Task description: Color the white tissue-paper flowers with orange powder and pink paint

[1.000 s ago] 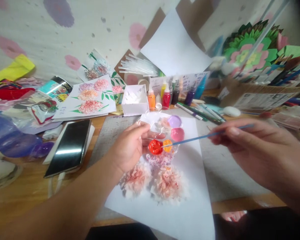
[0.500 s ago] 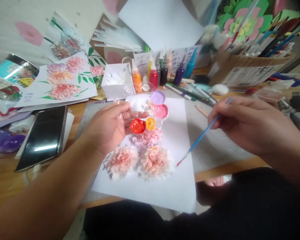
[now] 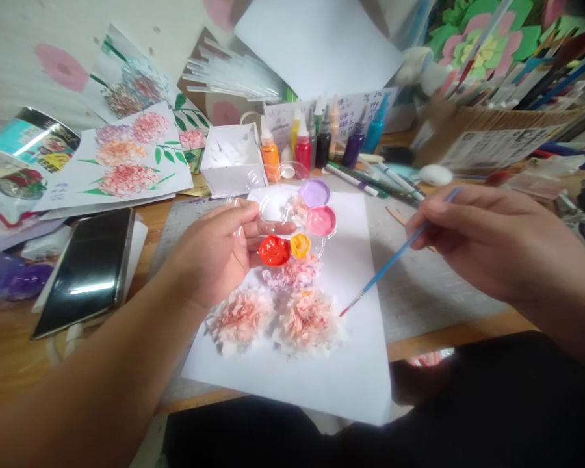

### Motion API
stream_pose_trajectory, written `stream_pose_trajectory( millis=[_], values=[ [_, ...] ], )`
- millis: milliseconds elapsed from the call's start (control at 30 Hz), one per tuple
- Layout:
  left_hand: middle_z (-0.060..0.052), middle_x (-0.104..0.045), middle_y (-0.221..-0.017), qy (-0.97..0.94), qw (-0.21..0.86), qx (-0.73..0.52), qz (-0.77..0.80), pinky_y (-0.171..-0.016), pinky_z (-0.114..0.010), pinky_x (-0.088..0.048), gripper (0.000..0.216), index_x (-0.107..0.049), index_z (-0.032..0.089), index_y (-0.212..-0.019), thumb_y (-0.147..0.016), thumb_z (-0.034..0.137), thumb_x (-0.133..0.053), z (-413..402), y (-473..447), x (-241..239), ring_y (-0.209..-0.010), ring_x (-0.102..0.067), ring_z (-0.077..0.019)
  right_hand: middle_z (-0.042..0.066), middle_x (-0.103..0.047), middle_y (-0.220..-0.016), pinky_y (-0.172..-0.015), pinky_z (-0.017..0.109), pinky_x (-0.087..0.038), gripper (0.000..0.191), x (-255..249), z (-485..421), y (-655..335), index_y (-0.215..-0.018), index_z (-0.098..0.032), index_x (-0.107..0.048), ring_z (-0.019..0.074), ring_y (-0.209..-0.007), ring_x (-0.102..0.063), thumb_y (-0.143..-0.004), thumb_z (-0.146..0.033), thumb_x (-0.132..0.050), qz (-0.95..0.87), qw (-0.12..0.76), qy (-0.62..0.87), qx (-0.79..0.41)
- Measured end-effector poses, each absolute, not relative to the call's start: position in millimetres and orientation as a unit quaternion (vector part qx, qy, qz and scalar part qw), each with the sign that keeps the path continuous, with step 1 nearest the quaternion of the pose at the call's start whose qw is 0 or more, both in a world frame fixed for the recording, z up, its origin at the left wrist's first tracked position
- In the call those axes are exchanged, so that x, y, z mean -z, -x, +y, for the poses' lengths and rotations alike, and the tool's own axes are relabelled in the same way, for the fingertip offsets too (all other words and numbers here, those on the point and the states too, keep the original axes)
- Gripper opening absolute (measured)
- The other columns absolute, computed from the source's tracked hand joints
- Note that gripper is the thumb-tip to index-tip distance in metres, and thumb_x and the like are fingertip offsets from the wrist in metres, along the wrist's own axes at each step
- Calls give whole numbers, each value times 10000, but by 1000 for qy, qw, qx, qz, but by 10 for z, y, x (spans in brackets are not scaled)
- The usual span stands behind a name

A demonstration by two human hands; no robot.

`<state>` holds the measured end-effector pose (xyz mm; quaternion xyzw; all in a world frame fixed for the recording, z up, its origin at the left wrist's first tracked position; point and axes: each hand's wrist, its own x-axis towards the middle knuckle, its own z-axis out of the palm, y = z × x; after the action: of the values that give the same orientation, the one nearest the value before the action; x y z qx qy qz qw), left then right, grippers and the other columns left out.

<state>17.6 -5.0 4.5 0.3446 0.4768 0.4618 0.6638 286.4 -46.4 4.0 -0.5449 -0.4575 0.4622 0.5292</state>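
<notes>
My left hand (image 3: 219, 250) is closed on the edge of a clear paint palette (image 3: 329, 242), held above the paper. Its wells carry red paint (image 3: 274, 250), yellow-orange, pink and lilac paint. Between the fingers and thumb of my right hand (image 3: 487, 240) is a blue paintbrush (image 3: 394, 261), slanting down to the left. Its reddish tip hangs at the right edge of a pale pink ruffled paper flower (image 3: 306, 320); whether it touches I cannot tell. A second such flower (image 3: 241, 318) lies to the left, and a pink-purple one (image 3: 295, 272) lies behind, partly covered by the palette. All rest on a white sheet (image 3: 341, 383).
Paint bottles (image 3: 302, 149) stand behind the sheet, beside a white box (image 3: 231, 162). Markers (image 3: 353, 179) lie to their right. A phone (image 3: 85, 270) and a flower picture (image 3: 127, 156) are at the left. A cardboard box of brushes (image 3: 497, 136) stands back right.
The brush tip has moved slightly up and left, closer to the right-hand flower. The whole view has shifted a little. Both hands keep their holds.
</notes>
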Motion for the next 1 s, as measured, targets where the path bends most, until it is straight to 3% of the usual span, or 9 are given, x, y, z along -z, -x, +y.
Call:
stream_pose_trajectory(
  millis=[467,1000],
  values=[
    [-113,-691,-713,-352,653,-461,487,-538,-305,-528,116,-531,200,-729,-839,188,-568,-27,-181,-53,-728,-721,-262,18,-682,-575,-534,233,-495,209,10,-421,-2919,-623,-197,-719,109,-530,-623,-633,-362,-845,-458,539,544,-452],
    [-80,-662,-678,-344,645,-468,497,-588,-352,-550,109,-543,195,-722,-825,180,-578,-21,-173,-59,-680,-715,-256,6,-675,-553,-530,229,-504,149,44,-367,-2876,-617,-191,-702,106,-513,-618,-694,-281,-792,-450,549,537,-455]
  ],
)
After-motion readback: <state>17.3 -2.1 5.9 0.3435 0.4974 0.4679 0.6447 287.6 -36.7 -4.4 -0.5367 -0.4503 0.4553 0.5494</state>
